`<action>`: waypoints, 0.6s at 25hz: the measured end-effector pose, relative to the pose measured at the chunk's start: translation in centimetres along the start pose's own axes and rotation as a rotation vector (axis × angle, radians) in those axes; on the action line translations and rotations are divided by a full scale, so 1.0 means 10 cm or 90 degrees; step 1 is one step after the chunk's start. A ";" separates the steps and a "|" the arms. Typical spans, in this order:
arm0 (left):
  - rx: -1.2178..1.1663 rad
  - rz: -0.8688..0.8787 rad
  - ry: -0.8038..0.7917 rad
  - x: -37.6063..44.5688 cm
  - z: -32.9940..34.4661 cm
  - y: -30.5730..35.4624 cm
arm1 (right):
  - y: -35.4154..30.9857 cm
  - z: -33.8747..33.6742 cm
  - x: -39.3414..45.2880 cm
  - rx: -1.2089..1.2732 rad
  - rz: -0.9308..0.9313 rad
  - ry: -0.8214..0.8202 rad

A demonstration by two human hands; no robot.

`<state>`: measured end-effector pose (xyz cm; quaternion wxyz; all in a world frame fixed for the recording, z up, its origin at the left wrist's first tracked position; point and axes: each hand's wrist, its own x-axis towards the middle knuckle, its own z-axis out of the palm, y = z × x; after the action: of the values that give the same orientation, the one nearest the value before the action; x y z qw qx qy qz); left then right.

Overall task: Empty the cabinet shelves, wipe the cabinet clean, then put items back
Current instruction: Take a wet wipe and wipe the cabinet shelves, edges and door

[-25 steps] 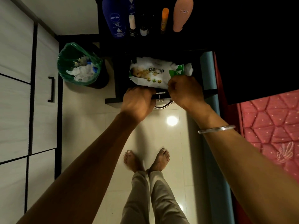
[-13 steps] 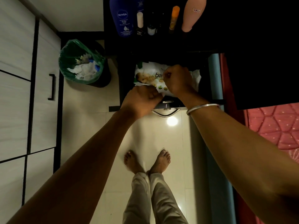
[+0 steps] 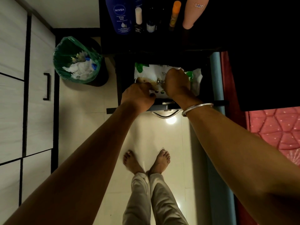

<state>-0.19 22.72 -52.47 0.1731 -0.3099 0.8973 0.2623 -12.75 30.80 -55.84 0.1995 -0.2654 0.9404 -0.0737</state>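
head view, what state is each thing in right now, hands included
drawer: pulled open
wipes pack: lying flat in the drawer, both hands on it
left hand: fingers curled at the pack's near edge
right hand: pinching the top of the pack
bin: lined with a green bag, holding crumpled white waste
blue Nivea bottle: capped, on the dark top

The right hand (image 3: pixel 177 83) covered most of the print on the wipes pack (image 3: pixel 151 73). Both hands' fingertips were hidden. The top edge cut off the blue bottle (image 3: pixel 121 15).
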 end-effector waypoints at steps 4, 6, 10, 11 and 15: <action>0.037 0.011 -0.015 0.02 0.01 0.04 | 0.08 -0.08 0.06 0.429 0.163 -0.089; 0.048 0.013 -0.014 0.02 0.02 0.04 | 0.11 -0.14 0.05 0.617 0.244 -0.131; 0.046 0.012 -0.012 0.01 0.01 0.05 | 0.18 -0.20 0.00 0.730 0.248 -0.150; 0.046 0.010 -0.010 0.01 0.01 0.05 | 0.21 -0.22 -0.02 0.746 0.242 -0.131; 0.027 0.005 -0.004 0.01 -0.01 0.03 | 0.29 -0.30 -0.09 0.792 0.165 0.003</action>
<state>-0.45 22.83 -52.37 0.1812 -0.3020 0.9034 0.2445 -14.64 33.84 -53.54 0.3218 0.0164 0.7465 -0.5822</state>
